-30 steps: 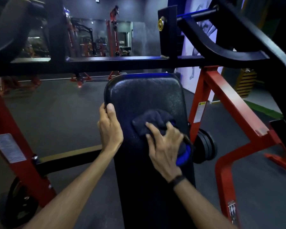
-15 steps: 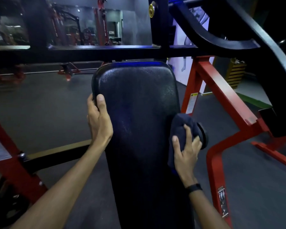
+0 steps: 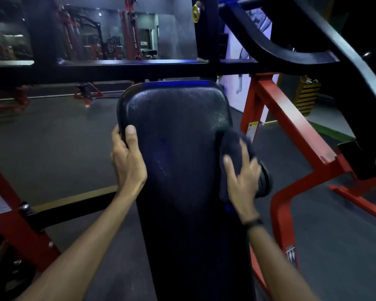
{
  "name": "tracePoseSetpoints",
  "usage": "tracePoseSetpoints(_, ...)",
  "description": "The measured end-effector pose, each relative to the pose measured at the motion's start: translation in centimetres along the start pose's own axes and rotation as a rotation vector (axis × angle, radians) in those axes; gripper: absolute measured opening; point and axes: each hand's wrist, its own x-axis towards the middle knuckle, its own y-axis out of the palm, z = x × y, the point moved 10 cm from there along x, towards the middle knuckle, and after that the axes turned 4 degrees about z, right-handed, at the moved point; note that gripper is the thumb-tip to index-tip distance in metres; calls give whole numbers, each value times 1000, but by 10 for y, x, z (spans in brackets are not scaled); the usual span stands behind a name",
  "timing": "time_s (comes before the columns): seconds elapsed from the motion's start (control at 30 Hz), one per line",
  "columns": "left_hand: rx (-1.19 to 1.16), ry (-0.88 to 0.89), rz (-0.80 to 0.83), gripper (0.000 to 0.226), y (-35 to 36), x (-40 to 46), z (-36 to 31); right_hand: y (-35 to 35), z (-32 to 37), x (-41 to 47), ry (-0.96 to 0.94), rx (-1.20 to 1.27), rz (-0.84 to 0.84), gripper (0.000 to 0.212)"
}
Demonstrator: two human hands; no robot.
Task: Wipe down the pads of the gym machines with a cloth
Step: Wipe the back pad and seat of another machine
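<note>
A long black padded bench [image 3: 178, 135] of a red-framed gym machine runs up the middle of the view. My left hand [image 3: 127, 161] grips the pad's left edge, thumb on top and fingers curled round the side. A dark blue cloth [image 3: 232, 146] lies against the pad's right edge. My right hand [image 3: 242, 181] presses it there with spread fingers; the hand is motion-blurred. A dark band sits on my right wrist.
The machine's red frame [image 3: 291, 131] slopes down on the right, with black lever arms [image 3: 291, 55] overhead and a black crossbar [image 3: 117, 68] just beyond the pad. A black plate [image 3: 264, 181] sits behind the cloth. Grey floor lies on both sides; more machines stand far back.
My right hand swept the cloth from the middle of the pad over to its right edge, then slightly up along that edge. My left hand kept its grip on the left edge.
</note>
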Motion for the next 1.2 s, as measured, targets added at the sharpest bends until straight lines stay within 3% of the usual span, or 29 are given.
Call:
tracePoseSetpoints(0.07,-5,-6,-8,49,-1,-2,1,-4,-40,-71,98,-2,41,66)
tracePoseSetpoints(0.13,-1,-11,-7,50,-1,-3,3,-5,-52,-72,156,10,82,67)
tracePoseSetpoints(0.23,22,-6,-12,49,-2,-4,0,3,1,28,29,114,90,65)
tracePoseSetpoints(0.33,2,9,9,49,2,-1,-4,5,75,137,-60,-5,22,62)
tracePoseSetpoints(0.4,3,20,13,48,2,-1,-6,8,91,152,-82,-37,5,58)
tracePoseSetpoints(0.57,-9,5,1,46,1,0,0,-3,7,14,-74,-45,-52,58)
tracePoseSetpoints(0.67,-14,-6,-9,47,0,-1,2,-10,-67,-106,103,-95,8,60)
tracePoseSetpoints(0.77,-18,-4,-19,48,-2,-4,3,-15,-74,-114,147,-130,-55,55)
tracePoseSetpoints(0.97,-77,-29,-24,55,0,-5,5,4,104,48,35,-336,-373,49)
tracePoseSetpoints(1.1,-136,-13,-27,59,-2,-3,7,54,182,-31,-368,-395,-205,48)
tracePoseSetpoints(1.2,-168,10,-7,61,-1,-2,7,52,117,-131,-511,-397,-33,56)
